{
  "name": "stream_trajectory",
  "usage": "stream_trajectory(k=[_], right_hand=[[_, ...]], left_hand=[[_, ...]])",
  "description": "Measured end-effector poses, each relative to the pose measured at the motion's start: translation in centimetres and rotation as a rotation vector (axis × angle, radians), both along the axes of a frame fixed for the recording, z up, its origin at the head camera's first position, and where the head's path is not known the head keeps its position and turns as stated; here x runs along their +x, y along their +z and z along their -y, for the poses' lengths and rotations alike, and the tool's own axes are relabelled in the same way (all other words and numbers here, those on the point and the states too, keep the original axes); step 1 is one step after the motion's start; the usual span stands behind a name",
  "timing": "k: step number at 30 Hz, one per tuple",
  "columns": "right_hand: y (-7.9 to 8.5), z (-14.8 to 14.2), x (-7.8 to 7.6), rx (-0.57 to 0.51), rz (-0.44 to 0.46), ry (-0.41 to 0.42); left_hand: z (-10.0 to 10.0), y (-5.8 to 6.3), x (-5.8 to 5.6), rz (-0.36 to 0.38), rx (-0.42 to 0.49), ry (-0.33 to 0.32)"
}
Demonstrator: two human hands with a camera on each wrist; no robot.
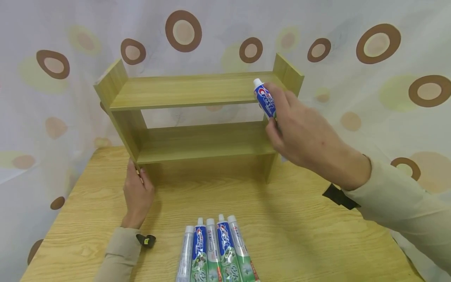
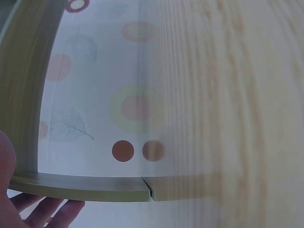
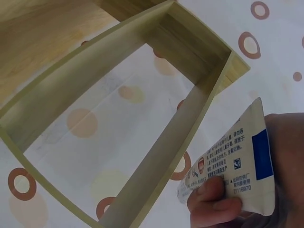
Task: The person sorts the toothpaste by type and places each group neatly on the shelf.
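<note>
My right hand [image 1: 306, 127] grips a blue Crest toothpaste tube [image 1: 265, 100] with its white cap pointing up and left. The tube is in front of the right end of the wooden shelf [image 1: 201, 143], near the top board. In the right wrist view, the back of the toothpaste tube [image 3: 228, 164] shows printed text and a flat crimped end, and fingertips press on it. My left hand [image 1: 137, 196] holds the lower left side panel of the shelf. The left wrist view shows the fingers [image 2: 52, 211] around the panel's edge [image 2: 90, 187].
Several toothpaste tubes [image 1: 213, 250] lie side by side at the front of the wooden table [image 1: 292, 235], caps toward the shelf. A white curtain [image 1: 218, 35] with brown circles hangs behind the shelf.
</note>
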State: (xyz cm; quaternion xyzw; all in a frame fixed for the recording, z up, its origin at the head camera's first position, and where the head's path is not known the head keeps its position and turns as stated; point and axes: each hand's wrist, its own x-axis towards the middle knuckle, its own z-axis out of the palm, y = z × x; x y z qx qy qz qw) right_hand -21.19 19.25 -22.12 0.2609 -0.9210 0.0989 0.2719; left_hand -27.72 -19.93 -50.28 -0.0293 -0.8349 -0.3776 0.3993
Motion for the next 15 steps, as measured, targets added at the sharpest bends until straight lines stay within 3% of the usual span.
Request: stream_trajectory(k=[10,15], right_hand=[[0.9,0.6,-1.0,0.008,-0.008,-0.003],[1.6,0.7,-1.6,0.01,0.04,-0.026]], left_hand=[[-0.1,-0.1,0.0,-0.009,-0.008,0.005],[-0.2,-0.1,0.0,-0.013,-0.001,0.004]])
